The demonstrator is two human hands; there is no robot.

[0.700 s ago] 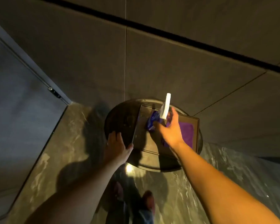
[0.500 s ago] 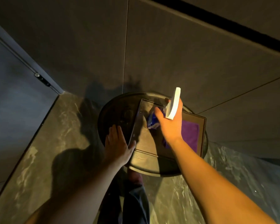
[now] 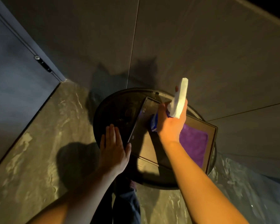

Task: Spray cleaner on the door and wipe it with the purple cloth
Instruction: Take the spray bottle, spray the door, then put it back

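Observation:
My right hand grips a spray bottle with a white trigger head and a blue body, held above a brown tray. A folded purple cloth lies flat in the tray's right part, partly behind my right wrist. My left hand rests flat with fingers together on the left rim of the round dark table and touches the tray's near left corner. A blue-grey door with a small metal fitting stands at the left.
The round table sits in a corner against brown panelled walls. Glossy marbled floor spreads to the left and right of it. My legs show below the table's near edge.
My right hand has lifted the spray bottle higher off the tray. The view has tilted down and closer. My left hand has stayed on the table's rim.

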